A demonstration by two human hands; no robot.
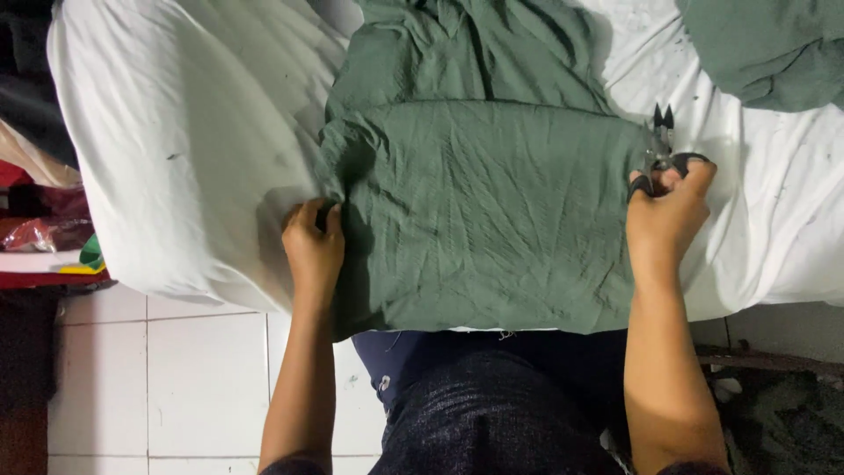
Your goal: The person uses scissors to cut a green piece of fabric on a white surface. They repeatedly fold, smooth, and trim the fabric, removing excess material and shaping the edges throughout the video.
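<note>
White sheeting covers the worktop (pixel 176 132); the left hand (pixel 312 246) pinches the green cloth (pixel 483 211) at its left edge, keeping it flat, while the right hand (pixel 668 211) grips black snips (pixel 661 145) at its right edge.

bare white sheet (pixel 176 132) left, green heap (pixel 774 48) upper right

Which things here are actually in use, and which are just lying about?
In use:
- flat green crinkled cloth
- small black-handled snips
- left hand, gripping the cloth's edge
- right hand, holding the snips

Lying about:
- second green cloth bundle
- white sheet
- red packets
</note>
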